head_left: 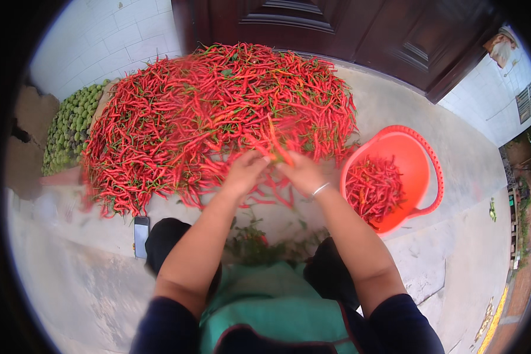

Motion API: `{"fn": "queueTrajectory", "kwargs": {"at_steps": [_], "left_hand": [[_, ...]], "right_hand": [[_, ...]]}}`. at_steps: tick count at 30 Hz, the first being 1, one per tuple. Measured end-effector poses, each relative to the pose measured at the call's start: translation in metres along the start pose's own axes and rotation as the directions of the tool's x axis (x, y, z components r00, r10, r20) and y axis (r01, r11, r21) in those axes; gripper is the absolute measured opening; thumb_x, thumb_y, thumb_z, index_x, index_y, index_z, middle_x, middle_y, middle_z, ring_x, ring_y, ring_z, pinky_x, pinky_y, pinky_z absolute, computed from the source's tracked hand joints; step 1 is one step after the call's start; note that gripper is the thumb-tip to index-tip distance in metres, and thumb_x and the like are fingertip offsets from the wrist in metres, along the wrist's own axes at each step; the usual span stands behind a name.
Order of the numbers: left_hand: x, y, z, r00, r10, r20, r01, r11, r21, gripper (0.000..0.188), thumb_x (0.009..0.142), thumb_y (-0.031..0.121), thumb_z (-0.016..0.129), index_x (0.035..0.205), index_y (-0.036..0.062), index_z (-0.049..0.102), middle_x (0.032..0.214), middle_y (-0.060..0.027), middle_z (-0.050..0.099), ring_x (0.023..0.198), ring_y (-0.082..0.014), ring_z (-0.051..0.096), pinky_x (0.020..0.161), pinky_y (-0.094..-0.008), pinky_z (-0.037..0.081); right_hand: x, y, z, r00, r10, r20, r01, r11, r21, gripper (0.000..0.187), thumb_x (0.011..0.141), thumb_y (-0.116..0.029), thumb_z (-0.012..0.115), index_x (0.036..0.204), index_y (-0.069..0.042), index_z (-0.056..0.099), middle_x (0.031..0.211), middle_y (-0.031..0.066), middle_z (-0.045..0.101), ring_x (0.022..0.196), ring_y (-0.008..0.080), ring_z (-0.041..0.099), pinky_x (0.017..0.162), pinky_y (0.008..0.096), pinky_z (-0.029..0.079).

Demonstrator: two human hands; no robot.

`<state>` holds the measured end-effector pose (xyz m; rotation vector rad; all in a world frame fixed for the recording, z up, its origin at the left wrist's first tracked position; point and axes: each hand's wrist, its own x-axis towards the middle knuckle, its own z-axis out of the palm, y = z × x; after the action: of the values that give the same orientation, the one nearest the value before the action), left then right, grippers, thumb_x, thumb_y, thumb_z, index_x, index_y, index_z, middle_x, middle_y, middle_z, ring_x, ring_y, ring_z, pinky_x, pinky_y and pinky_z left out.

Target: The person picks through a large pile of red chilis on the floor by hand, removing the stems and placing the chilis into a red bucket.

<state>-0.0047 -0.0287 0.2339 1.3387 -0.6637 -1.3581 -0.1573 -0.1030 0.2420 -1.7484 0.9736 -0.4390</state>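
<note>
A broad heap of long red chili peppers (218, 100), many with green stems, lies on the ground in front of me. At its near edge my left hand (246, 173) and my right hand (304, 173) come close together. Between their fingers are a few orange-red chili peppers (275, 141), tips pointing away from me. Both hands look closed on these, though motion blurs the fingertips. To the right of my right hand stands an orange-red plastic basket (416, 171) with a looped handle, partly filled with picked chili peppers (374, 189).
Green stems and leaves (265, 243) lie between my knees. A phone (141, 236) rests on the concrete at left. Beyond the heap's left end is a pile of round green fruits (74, 121). A dark panelled door (336, 29) and white tiled wall (124, 35) border the far side.
</note>
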Motion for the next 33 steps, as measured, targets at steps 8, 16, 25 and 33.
{"fn": "queueTrajectory", "kwargs": {"at_steps": [8, 16, 25, 33], "left_hand": [[0.002, -0.011, -0.017, 0.998, -0.041, 0.049, 0.041, 0.999, -0.004, 0.014, 0.090, 0.021, 0.052, 0.090, 0.0076, 0.056, 0.080, -0.0007, 0.059, 0.071, -0.0101, 0.057, 0.063, -0.0242, 0.046], [0.025, -0.022, -0.035, 0.976, -0.085, 0.202, 0.051, 0.985, 0.168, 0.014, 0.087, 0.021, 0.054, 0.085, 0.0074, 0.054, 0.075, -0.0013, 0.057, 0.064, -0.0091, 0.054, 0.058, -0.0226, 0.045], [0.035, -0.019, -0.028, 0.984, 0.068, 0.164, -0.092, 0.986, 0.138, 0.017, 0.085, 0.016, 0.061, 0.097, 0.0050, 0.056, 0.071, 0.0015, 0.057, 0.062, -0.0067, 0.054, 0.057, -0.0205, 0.046], [0.033, -0.026, -0.028, 0.990, 0.089, 0.108, -0.093, 0.995, 0.032, 0.007, 0.087, 0.013, 0.058, 0.088, 0.0062, 0.057, 0.072, 0.0015, 0.057, 0.062, -0.0047, 0.053, 0.057, -0.0182, 0.044]], "right_hand": [[-0.009, 0.029, 0.015, 0.975, 0.117, 0.186, -0.216, 0.679, 0.701, 0.021, 0.088, -0.016, 0.054, 0.103, -0.001, 0.054, 0.076, 0.0018, 0.055, 0.065, 0.0096, 0.053, 0.057, 0.0248, 0.046], [0.012, 0.048, 0.020, 0.996, 0.065, 0.062, -0.089, 0.793, 0.603, 0.027, 0.088, -0.009, 0.050, 0.114, 0.001, 0.049, 0.090, 0.0071, 0.060, 0.076, 0.0105, 0.056, 0.066, 0.0238, 0.047], [0.017, 0.047, 0.025, 0.974, 0.125, 0.190, -0.212, 0.799, 0.563, 0.026, 0.089, -0.009, 0.051, 0.114, -0.001, 0.052, 0.093, 0.0036, 0.060, 0.081, 0.0097, 0.057, 0.070, 0.0225, 0.047], [0.009, 0.032, 0.020, 0.948, 0.138, 0.286, -0.281, 0.783, 0.555, 0.025, 0.092, -0.015, 0.047, 0.113, -0.002, 0.052, 0.093, 0.0056, 0.060, 0.075, 0.0119, 0.059, 0.069, 0.0236, 0.048]]}}
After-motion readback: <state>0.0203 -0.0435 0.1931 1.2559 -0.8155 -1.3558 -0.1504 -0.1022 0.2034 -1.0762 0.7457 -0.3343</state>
